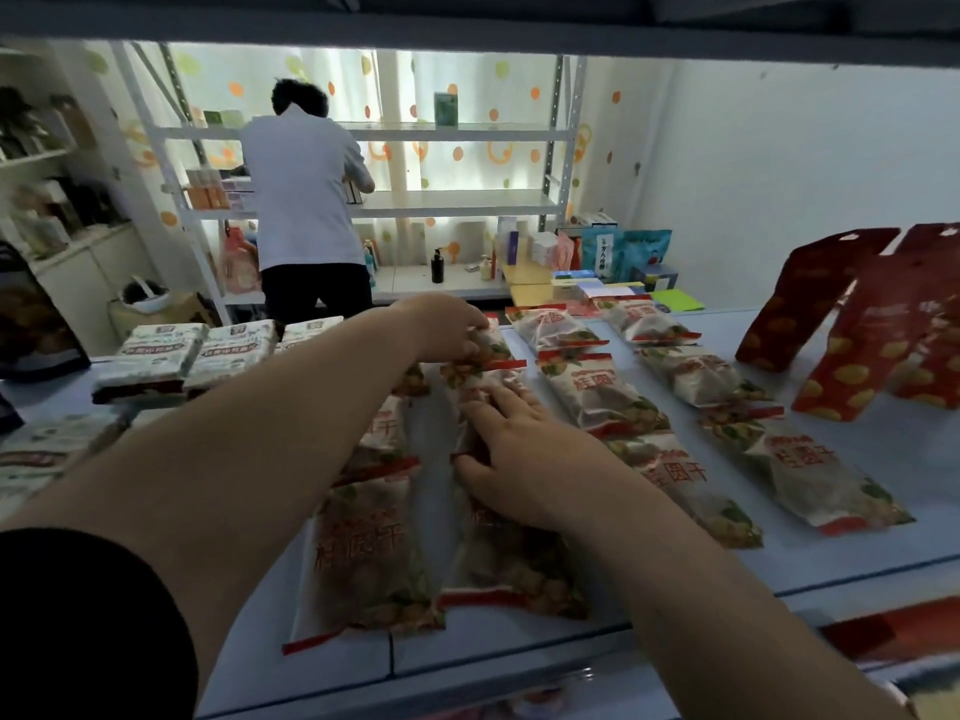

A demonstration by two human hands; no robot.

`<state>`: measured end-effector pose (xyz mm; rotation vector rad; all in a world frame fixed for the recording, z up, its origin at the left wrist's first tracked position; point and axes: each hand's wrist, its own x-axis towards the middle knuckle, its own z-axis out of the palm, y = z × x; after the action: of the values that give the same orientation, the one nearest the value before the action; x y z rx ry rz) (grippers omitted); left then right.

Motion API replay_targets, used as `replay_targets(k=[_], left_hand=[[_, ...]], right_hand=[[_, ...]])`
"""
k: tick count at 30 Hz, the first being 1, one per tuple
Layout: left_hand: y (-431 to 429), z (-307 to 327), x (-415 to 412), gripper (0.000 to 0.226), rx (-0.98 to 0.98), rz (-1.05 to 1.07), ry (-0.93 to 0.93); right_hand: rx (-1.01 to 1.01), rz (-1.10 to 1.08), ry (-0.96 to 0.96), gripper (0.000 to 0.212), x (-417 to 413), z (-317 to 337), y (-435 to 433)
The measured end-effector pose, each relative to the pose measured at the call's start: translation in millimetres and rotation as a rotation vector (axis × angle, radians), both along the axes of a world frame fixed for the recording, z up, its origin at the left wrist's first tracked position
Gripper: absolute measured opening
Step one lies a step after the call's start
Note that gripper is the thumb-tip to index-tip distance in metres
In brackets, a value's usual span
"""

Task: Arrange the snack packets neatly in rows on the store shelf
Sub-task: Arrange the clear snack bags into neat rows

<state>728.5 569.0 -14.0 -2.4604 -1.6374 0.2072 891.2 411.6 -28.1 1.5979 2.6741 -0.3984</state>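
On the blue shelf (883,459), snack packets (597,392) lie in rows. At the back of the shelf, the left hand (449,324) pinches the back packet (491,345). Nearer the shelf's front, the right hand (514,454) rests flat, fingers straight, on the middle packet (496,380) of that row.

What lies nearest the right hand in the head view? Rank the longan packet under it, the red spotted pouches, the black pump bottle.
1. Longan packet, touched, under the right hand.
2. Red spotted pouches, leaning, right end of the shelf.
3. Black pump bottle, on the far rack across the room.
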Motion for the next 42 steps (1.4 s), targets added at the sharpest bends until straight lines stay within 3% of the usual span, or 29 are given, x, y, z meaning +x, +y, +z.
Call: replay_targets(k=[13,18,21,27,42], left_hand=[[3,1,-3,0.05,-0.041,0.015,0.001],[-17,14,-7,0.053,0.017,-0.015,-0.159],[-44,27,-5,0.039,-0.029,-0.092,-0.277],[-77,25,3,0.042,-0.18,-0.163,-0.128],[-91,9,13,0.044,-0.083,-0.116,-0.146]], right_hand=[[0.007,0.073,0.008,0.073,0,-4,8],[0.153,0.112,0.115,0.07,19,12,-17],[0.17,0.145,0.111,0.067,34,19,-42],[0.155,0.169,0.124,0.064,47,2,-52],[0.18,0.198,0.177,0.046,58,-1,-57]])
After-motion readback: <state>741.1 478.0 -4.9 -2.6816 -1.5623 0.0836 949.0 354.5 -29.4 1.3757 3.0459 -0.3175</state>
